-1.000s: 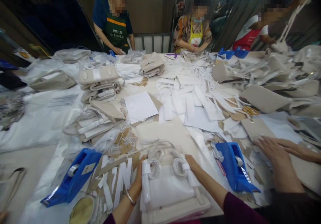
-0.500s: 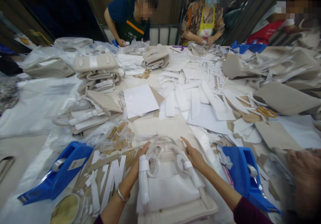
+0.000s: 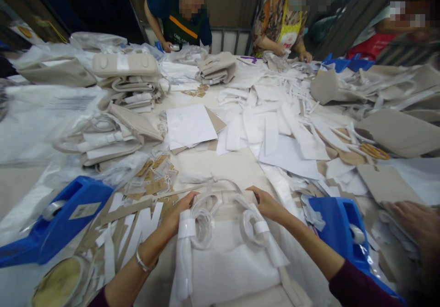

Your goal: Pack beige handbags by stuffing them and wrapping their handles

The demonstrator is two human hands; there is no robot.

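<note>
At the far left I see a blue tape dispenser (image 3: 51, 222) lying on the table (image 3: 227, 165), with a round tin (image 3: 57, 284) just below it at the lower edge. Next to these, strips of white and brown paper (image 3: 134, 222) lie scattered. My left hand (image 3: 178, 208), a bracelet (image 3: 141, 265) on its wrist, rests on the upper left corner of a beige bag (image 3: 227, 252) directly in front of me; its fingers are curled over the edge, though I cannot tell whether they pinch anything. The bag lies flat, covered with white wrapping, its wrapped handles (image 3: 202, 220) coiled on top between my hands. My right hand (image 3: 266, 204) lies on the bag's upper right corner, fingers loosely together and pointing inward, flat rather than gripping. Right of it stands a second blue tape dispenser (image 3: 340, 231). At the far right edge, another person's hand (image 3: 417, 222) rests on loose paper. Farther back, stacks of folded beige bags (image 3: 125, 75) sit left of centre, and white sheets (image 3: 275, 133) cover the middle.
</note>
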